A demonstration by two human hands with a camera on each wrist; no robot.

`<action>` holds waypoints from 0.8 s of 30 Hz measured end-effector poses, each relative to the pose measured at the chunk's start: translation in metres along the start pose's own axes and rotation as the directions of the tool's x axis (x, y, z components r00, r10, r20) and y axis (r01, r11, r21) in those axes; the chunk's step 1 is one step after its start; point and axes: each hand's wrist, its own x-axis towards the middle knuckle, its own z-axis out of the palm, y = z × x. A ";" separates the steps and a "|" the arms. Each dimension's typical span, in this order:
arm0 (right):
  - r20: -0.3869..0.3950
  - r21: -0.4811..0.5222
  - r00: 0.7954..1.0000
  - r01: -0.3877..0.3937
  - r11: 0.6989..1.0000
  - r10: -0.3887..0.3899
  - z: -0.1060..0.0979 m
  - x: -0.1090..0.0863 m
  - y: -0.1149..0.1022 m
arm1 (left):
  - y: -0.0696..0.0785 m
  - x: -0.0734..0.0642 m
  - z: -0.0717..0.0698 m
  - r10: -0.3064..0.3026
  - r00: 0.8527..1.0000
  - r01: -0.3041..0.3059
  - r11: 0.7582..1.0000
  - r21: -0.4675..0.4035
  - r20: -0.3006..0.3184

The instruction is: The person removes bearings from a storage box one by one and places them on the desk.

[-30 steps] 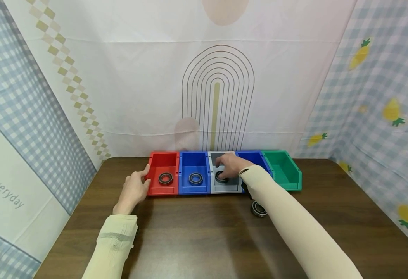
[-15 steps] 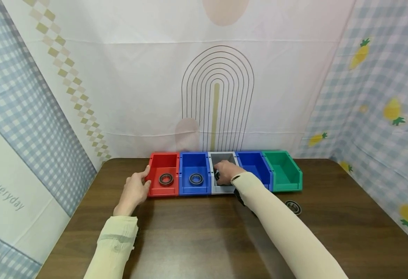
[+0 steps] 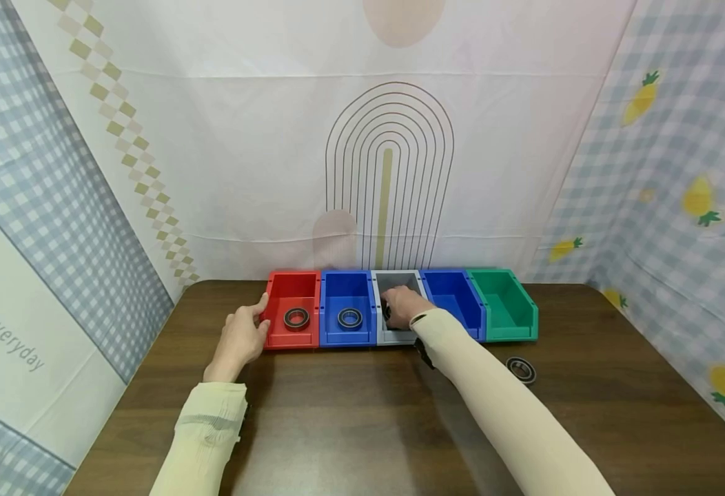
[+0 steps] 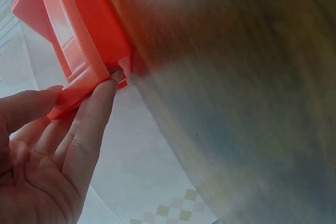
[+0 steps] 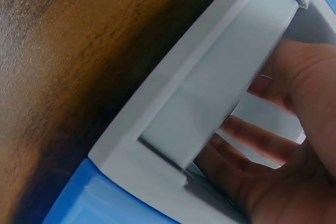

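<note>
Bearing [image 3: 386, 311], partly hidden at the curled fingers of the right hand [image 3: 404, 306] in the grey bin [image 3: 398, 337] (pinching cannot be told), could be dropped beneath them through a loose hold, while the left hand [image 3: 241, 337] is rested, fingers spread, against the red bin [image 3: 291, 339].

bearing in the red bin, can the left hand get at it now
Probably yes: the left hand touches the outside of the red bin, and nothing covers the bearing from above.
</note>
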 end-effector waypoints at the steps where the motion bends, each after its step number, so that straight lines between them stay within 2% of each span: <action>1: -0.003 0.002 1.000 0.000 1.000 0.000 0.000 0.000 0.000 | 0.000 0.000 0.000 0.001 1.000 -0.001 1.000 0.001 -0.003; 8: 0.016 0.058 1.000 -0.019 0.998 0.018 -0.003 -0.002 -0.001 | 0.000 -0.001 0.000 -0.016 1.000 0.016 1.000 -0.001 -0.001; 20: 0.046 0.069 0.999 -0.011 0.998 0.008 -0.014 -0.006 -0.001 | 0.000 -0.001 0.001 -0.017 1.000 0.017 1.000 -0.004 -0.003; 24: 0.045 0.080 0.999 0.019 0.997 -0.023 -0.021 -0.008 -0.001 | -0.001 -0.001 0.000 -0.015 1.000 0.015 1.000 -0.001 -0.002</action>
